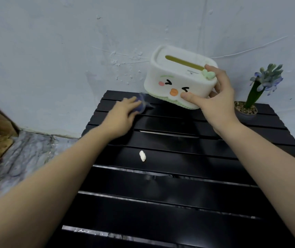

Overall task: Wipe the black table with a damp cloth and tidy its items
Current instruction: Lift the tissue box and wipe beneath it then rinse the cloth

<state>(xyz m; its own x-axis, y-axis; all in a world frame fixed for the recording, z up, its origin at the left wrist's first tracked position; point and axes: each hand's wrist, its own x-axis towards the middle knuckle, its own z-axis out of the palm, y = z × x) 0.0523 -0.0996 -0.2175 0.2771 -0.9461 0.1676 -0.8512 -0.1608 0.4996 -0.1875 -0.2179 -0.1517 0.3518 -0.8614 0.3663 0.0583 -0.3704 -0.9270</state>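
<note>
The right hand [220,97] grips a white rounded plastic tissue box [178,77] with a cartoon face, thumb on the front and fingers [210,68] over the top, holding it tilted with its left end lifted above the back of the black slatted counter [170,203]. The left hand [123,111], motion-blurred, has its fingers pressed on a crumpled bluish cloth [142,103] at the counter's far edge. A small white scrap [142,155] lies mid-counter. A potted purple hyacinth [261,86] stands at the back right.
</note>
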